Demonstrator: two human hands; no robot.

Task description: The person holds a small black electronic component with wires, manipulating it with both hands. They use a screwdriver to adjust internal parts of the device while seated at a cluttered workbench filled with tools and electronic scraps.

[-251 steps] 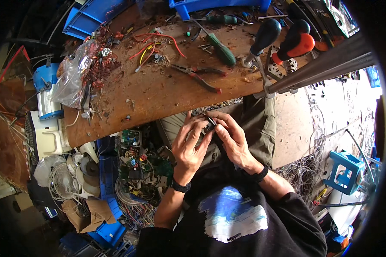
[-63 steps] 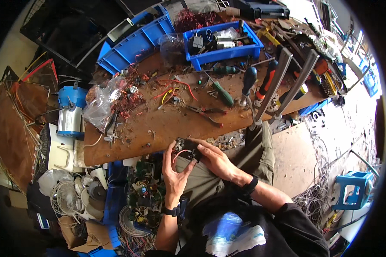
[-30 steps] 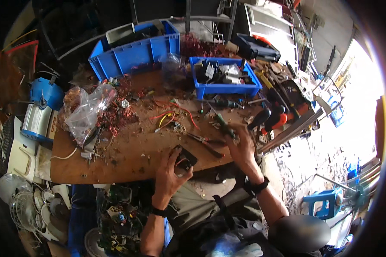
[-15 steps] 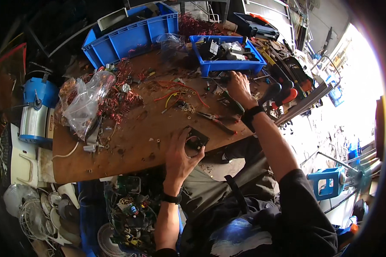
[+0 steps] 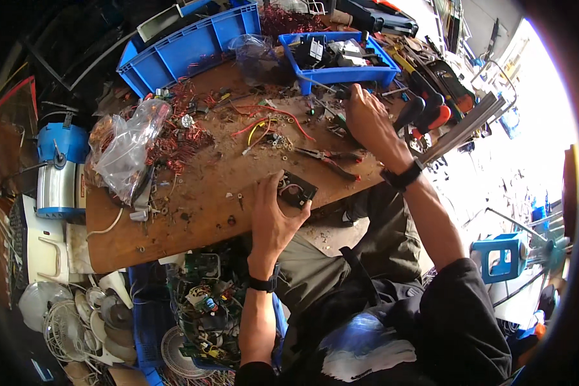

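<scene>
My left hand [image 5: 273, 215] is closed on a small black square part [image 5: 296, 190], which has a round middle and a pale, thin wire. It holds the part just above the near edge of the brown table [image 5: 199, 219]. Farther off to the right, my right hand [image 5: 370, 119] is wrapped round the dark handle of a screwdriver [image 5: 343, 93]. Its thin shaft points left, in front of the small blue bin [image 5: 347, 76]. Pliers with red handles [image 5: 328, 161] lie between my hands, beside small washers [image 5: 278, 143] and red and yellow wires [image 5: 262, 132].
A large blue crate [image 5: 190, 48] stands at the far left. Nearer lie copper wire scraps [image 5: 180, 141] and a clear plastic bag [image 5: 127, 151]. Several hand tools [image 5: 428, 109] crowd the right edge. Circuit boards [image 5: 206, 302] fill a container below the table.
My right hand has lifted the screwdriver from among the tools by the small bin. The left hand still holds the black part, and the whole view has shifted slightly.
</scene>
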